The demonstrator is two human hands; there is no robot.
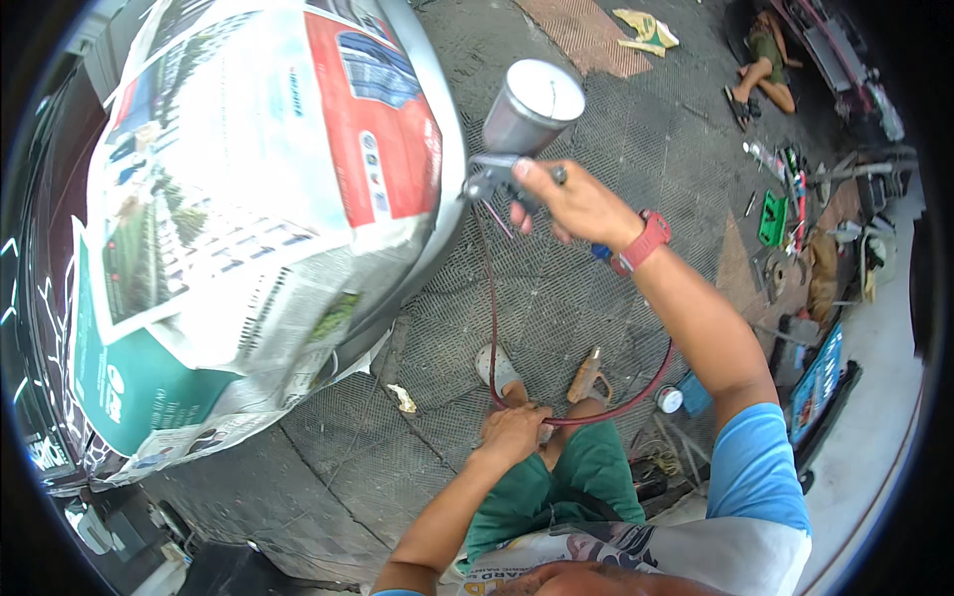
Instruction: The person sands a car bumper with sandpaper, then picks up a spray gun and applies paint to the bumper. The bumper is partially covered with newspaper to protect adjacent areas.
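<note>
My right hand [556,199] grips a spray gun [487,179] with a silver cup [517,124] on top, held beside a silver curved car panel [445,114]. Newspaper sheets [229,189] cover much of the panel and bodywork to the left. A red hose [621,407] loops below the gun and across my legs. My left hand [509,442] is closed on the hose, low near my knee. A sandal [487,363] shows on my foot, and a tan gun-shaped tool [586,382] lies on the floor beside my legs.
A person's legs [760,84] show at the upper right by pink-framed equipment [835,60]. Scattered tools, a green case [773,217], a small can [668,399] and a blue board [817,377] line the right side. Paper scraps [646,30] lie on the textured floor [616,278].
</note>
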